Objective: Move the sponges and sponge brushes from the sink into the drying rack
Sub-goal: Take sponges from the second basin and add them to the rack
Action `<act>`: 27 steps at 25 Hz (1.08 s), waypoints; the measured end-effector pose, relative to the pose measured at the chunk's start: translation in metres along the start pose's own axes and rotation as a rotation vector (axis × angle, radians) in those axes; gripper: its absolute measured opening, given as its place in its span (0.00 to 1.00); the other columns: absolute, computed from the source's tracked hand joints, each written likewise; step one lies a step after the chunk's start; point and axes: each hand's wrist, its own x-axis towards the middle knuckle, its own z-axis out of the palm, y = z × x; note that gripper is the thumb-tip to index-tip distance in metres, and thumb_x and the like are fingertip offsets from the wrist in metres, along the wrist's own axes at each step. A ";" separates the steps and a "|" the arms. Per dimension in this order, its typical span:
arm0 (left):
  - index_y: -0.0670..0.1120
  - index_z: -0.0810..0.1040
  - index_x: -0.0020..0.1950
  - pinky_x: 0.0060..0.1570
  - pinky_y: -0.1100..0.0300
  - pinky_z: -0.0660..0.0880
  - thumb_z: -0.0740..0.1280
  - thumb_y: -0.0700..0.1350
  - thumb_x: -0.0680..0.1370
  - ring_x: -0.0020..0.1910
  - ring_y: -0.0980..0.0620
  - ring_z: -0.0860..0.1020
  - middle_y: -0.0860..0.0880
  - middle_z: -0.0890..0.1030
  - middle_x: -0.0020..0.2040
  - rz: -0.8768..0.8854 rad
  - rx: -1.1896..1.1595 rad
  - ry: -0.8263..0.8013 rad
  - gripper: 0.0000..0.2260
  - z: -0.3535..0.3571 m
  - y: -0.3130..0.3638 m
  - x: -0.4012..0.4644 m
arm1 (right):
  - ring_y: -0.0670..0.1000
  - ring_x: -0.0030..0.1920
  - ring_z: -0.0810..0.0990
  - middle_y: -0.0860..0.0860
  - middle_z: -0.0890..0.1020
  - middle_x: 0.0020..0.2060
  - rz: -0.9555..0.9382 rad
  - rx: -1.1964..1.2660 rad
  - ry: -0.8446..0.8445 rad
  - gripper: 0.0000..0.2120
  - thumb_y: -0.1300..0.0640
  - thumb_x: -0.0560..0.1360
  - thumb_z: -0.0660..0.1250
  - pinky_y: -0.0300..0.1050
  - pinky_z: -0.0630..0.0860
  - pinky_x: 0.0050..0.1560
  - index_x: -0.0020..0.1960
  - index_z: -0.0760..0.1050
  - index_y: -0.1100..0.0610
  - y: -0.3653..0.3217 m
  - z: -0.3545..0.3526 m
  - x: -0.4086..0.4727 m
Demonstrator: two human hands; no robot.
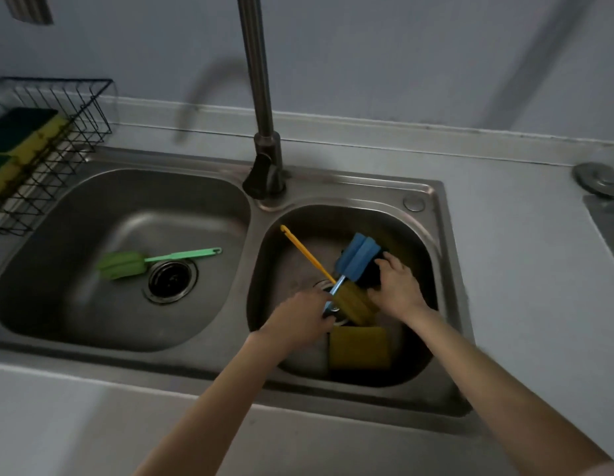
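Observation:
In the right sink basin (426,242) lie a blue sponge brush (359,250), a yellow sponge brush (353,302) with a long yellow handle, a dark sponge (374,273) and a yellow sponge (359,347). My left hand (298,319) is closed around the blue brush's handle near the drain. My right hand (398,286) rests on the dark sponge with fingers bent over it. A green sponge brush (127,264) lies in the left basin (75,207). The black wire drying rack (68,132) at the far left holds yellow-and-green sponges (30,132).
The steel faucet (261,125) rises between the two basins. A round metal drain stopper (599,178) sits on the grey counter at the right. The left basin's drain (170,280) is next to the green brush. A wall backs the counter.

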 end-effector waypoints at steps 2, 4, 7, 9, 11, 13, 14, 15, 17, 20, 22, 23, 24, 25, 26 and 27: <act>0.43 0.71 0.61 0.56 0.49 0.74 0.61 0.46 0.75 0.58 0.43 0.75 0.42 0.76 0.61 -0.021 0.020 -0.096 0.16 0.015 0.003 0.018 | 0.59 0.76 0.52 0.54 0.52 0.77 -0.017 -0.084 -0.035 0.33 0.55 0.74 0.65 0.56 0.54 0.75 0.74 0.55 0.57 0.014 0.002 0.017; 0.42 0.72 0.59 0.55 0.48 0.74 0.61 0.46 0.75 0.56 0.42 0.76 0.40 0.77 0.59 -0.052 0.038 -0.185 0.14 0.027 0.002 0.028 | 0.58 0.76 0.49 0.54 0.49 0.77 -0.058 -0.180 -0.056 0.34 0.55 0.73 0.66 0.56 0.51 0.75 0.74 0.53 0.56 0.018 0.004 0.029; 0.41 0.71 0.59 0.56 0.48 0.74 0.61 0.45 0.76 0.57 0.42 0.75 0.40 0.76 0.60 -0.094 0.079 -0.297 0.14 0.042 0.001 0.044 | 0.57 0.77 0.45 0.54 0.47 0.77 -0.122 -0.284 -0.053 0.37 0.58 0.73 0.66 0.55 0.48 0.75 0.75 0.50 0.56 0.021 0.010 0.050; 0.41 0.69 0.62 0.59 0.47 0.73 0.61 0.46 0.76 0.60 0.42 0.73 0.40 0.74 0.62 -0.104 0.100 -0.345 0.16 0.049 0.001 0.049 | 0.57 0.77 0.45 0.54 0.48 0.77 -0.140 -0.310 -0.050 0.38 0.61 0.72 0.66 0.55 0.48 0.75 0.75 0.49 0.57 0.019 0.015 0.060; 0.41 0.67 0.64 0.61 0.47 0.71 0.61 0.46 0.76 0.62 0.41 0.72 0.40 0.72 0.64 -0.103 0.134 -0.382 0.18 0.053 0.003 0.053 | 0.57 0.77 0.46 0.55 0.51 0.77 -0.141 -0.309 -0.028 0.37 0.63 0.72 0.66 0.55 0.49 0.76 0.75 0.51 0.58 0.018 0.020 0.067; 0.41 0.66 0.64 0.62 0.47 0.70 0.60 0.45 0.76 0.63 0.41 0.71 0.40 0.72 0.65 -0.110 0.156 -0.395 0.18 0.056 0.003 0.056 | 0.57 0.76 0.49 0.57 0.55 0.75 -0.139 -0.303 -0.001 0.35 0.64 0.72 0.66 0.54 0.51 0.76 0.74 0.53 0.59 0.017 0.023 0.072; 0.41 0.65 0.65 0.63 0.47 0.70 0.61 0.45 0.76 0.63 0.41 0.71 0.40 0.71 0.65 -0.113 0.153 -0.394 0.18 0.058 0.003 0.056 | 0.57 0.76 0.50 0.58 0.56 0.74 -0.136 -0.296 0.003 0.34 0.64 0.72 0.66 0.54 0.52 0.76 0.73 0.54 0.60 0.017 0.024 0.073; 0.41 0.64 0.65 0.63 0.47 0.70 0.61 0.44 0.76 0.64 0.41 0.70 0.40 0.70 0.66 -0.114 0.141 -0.391 0.19 0.058 0.002 0.057 | 0.58 0.76 0.52 0.59 0.58 0.73 -0.128 -0.283 -0.001 0.34 0.63 0.71 0.67 0.54 0.53 0.76 0.73 0.55 0.60 0.017 0.024 0.073; 0.42 0.63 0.65 0.62 0.47 0.70 0.63 0.42 0.74 0.64 0.41 0.70 0.40 0.69 0.66 -0.111 0.111 -0.390 0.20 0.059 0.002 0.056 | 0.59 0.73 0.58 0.61 0.60 0.71 -0.095 -0.247 -0.029 0.33 0.62 0.71 0.68 0.53 0.57 0.75 0.71 0.57 0.60 0.017 0.023 0.070; 0.42 0.63 0.63 0.60 0.48 0.71 0.64 0.41 0.73 0.63 0.41 0.70 0.40 0.69 0.65 -0.086 0.081 -0.375 0.20 0.059 0.002 0.052 | 0.60 0.66 0.66 0.61 0.63 0.66 -0.051 -0.219 -0.083 0.31 0.56 0.71 0.69 0.52 0.64 0.68 0.68 0.60 0.60 0.017 0.017 0.060; 0.42 0.65 0.61 0.59 0.49 0.70 0.64 0.41 0.73 0.62 0.42 0.70 0.40 0.69 0.64 -0.057 0.070 -0.328 0.18 0.052 0.003 0.047 | 0.60 0.64 0.66 0.61 0.64 0.65 -0.045 -0.232 -0.092 0.30 0.52 0.71 0.68 0.52 0.66 0.65 0.67 0.61 0.60 0.016 0.011 0.053; 0.42 0.65 0.60 0.59 0.50 0.70 0.64 0.41 0.73 0.62 0.42 0.70 0.41 0.69 0.64 -0.043 0.053 -0.293 0.17 0.047 0.004 0.043 | 0.61 0.64 0.66 0.61 0.64 0.65 -0.043 -0.246 -0.082 0.30 0.50 0.71 0.68 0.52 0.66 0.65 0.68 0.61 0.60 0.015 0.006 0.049; 0.42 0.66 0.60 0.59 0.51 0.69 0.64 0.41 0.73 0.62 0.43 0.70 0.42 0.68 0.64 -0.032 0.027 -0.256 0.17 0.042 0.004 0.040 | 0.61 0.65 0.66 0.62 0.64 0.65 -0.040 -0.263 -0.071 0.30 0.49 0.71 0.67 0.52 0.66 0.65 0.68 0.61 0.59 0.014 0.002 0.045; 0.43 0.66 0.60 0.58 0.52 0.69 0.64 0.41 0.73 0.62 0.43 0.70 0.42 0.67 0.65 -0.023 0.000 -0.218 0.17 0.035 0.003 0.036 | 0.62 0.65 0.66 0.62 0.64 0.66 -0.037 -0.279 -0.056 0.31 0.48 0.72 0.67 0.53 0.66 0.65 0.69 0.61 0.59 0.013 -0.003 0.040; 0.44 0.66 0.60 0.58 0.53 0.69 0.65 0.42 0.73 0.62 0.44 0.70 0.43 0.66 0.65 -0.016 -0.026 -0.180 0.17 0.030 0.002 0.032 | 0.62 0.65 0.65 0.62 0.64 0.66 -0.036 -0.291 -0.040 0.31 0.48 0.72 0.66 0.53 0.66 0.65 0.69 0.60 0.58 0.012 -0.007 0.036; 0.44 0.66 0.60 0.58 0.53 0.69 0.65 0.42 0.73 0.62 0.44 0.69 0.43 0.66 0.65 -0.004 -0.047 -0.139 0.17 0.022 0.000 0.028 | 0.62 0.66 0.65 0.62 0.64 0.66 -0.031 -0.301 -0.022 0.31 0.47 0.72 0.66 0.53 0.65 0.65 0.70 0.60 0.58 0.010 -0.014 0.031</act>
